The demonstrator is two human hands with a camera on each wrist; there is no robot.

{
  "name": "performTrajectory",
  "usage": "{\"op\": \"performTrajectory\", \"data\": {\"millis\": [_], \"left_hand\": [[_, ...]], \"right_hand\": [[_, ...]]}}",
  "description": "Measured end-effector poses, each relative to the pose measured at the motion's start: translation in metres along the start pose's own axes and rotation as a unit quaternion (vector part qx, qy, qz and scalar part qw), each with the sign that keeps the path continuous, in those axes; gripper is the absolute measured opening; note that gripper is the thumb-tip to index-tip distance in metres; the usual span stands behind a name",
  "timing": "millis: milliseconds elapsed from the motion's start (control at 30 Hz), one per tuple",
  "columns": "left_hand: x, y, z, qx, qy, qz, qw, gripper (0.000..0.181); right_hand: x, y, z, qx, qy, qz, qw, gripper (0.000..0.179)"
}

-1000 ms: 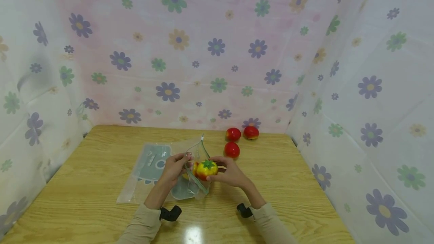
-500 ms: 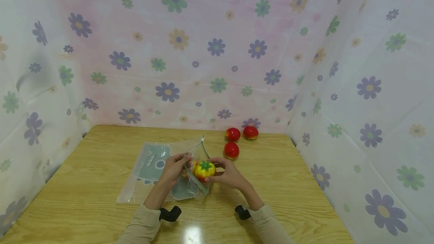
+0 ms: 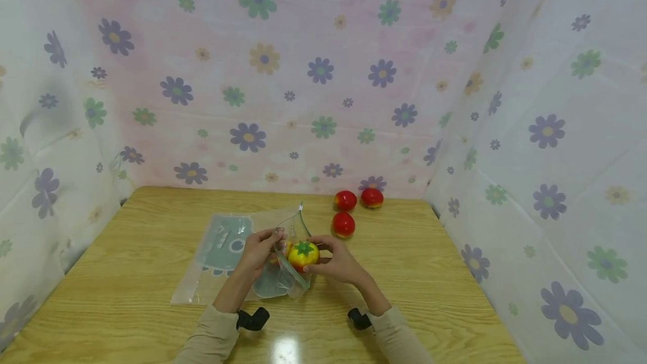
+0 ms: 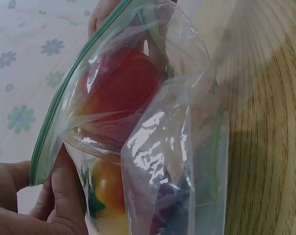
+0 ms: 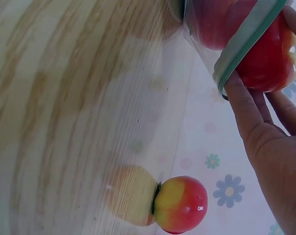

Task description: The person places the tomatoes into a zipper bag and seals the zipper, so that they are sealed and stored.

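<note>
My left hand (image 3: 259, 251) pinches the green-zippered lip of a clear zip-lock bag (image 4: 160, 132) printed with a grey-blue cartoon shape. My right hand (image 3: 336, 262) holds a shiny toy tomato (image 3: 304, 255), yellow around its green leafy top and red below, by its sides in the bag's mouth. In the right wrist view, the right fingers (image 5: 246, 105) lie against the tomato beside the green zipper strip. Through the plastic in the left wrist view, another yellow-orange toy fruit (image 4: 108, 188) with a green leaf shows inside the bag.
Right of the bag, behind my right hand, stand a near red toy fruit (image 3: 343, 224), a back one (image 3: 346, 200) and a right one (image 3: 372, 198). They rest on a wooden table (image 3: 424, 274). Flower-printed curtains (image 3: 283, 72) enclose the back and both sides.
My right hand has moved slightly left with the toy tomato, bringing it further into the bag's mouth. My left hand keeps its hold on the bag's lip.
</note>
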State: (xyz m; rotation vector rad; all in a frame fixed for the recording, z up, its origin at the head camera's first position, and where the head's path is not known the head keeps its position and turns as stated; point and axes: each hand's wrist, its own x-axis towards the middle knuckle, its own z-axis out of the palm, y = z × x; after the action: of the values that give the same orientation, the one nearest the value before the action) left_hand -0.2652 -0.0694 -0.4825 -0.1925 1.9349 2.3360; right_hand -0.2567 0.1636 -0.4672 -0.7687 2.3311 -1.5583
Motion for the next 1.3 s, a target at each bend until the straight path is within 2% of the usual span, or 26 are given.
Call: {"op": "performTrajectory", "data": {"millis": [100,233,367,600,1300], "left_hand": [[-0.001,0.001,0.0,-0.001,0.0,0.002,1.0,0.033],[-0.002,0.002,0.0,0.001,0.001,0.003,1.0,0.034],[-0.002,0.002,0.0,0.0,-0.003,0.001,1.0,0.037],[-0.002,0.001,0.0,-0.004,-0.001,0.004,1.0,0.035],[0.0,-0.002,0.0,-0.015,-0.013,0.007,0.9998,0.041]], "right_hand": [[-0.004,-0.012,0.0,0.007,0.003,-0.003,1.0,0.056],[-0.005,-0.015,0.002,0.008,0.015,-0.003,0.9999,0.054],[-0.004,-0.012,0.003,0.004,0.019,-0.005,0.9998,0.054],[0.004,0.023,0.007,-0.015,0.044,-0.014,0.9988,0.053],[0.006,0.021,0.01,-0.01,0.05,-0.019,0.9985,0.056]]}}
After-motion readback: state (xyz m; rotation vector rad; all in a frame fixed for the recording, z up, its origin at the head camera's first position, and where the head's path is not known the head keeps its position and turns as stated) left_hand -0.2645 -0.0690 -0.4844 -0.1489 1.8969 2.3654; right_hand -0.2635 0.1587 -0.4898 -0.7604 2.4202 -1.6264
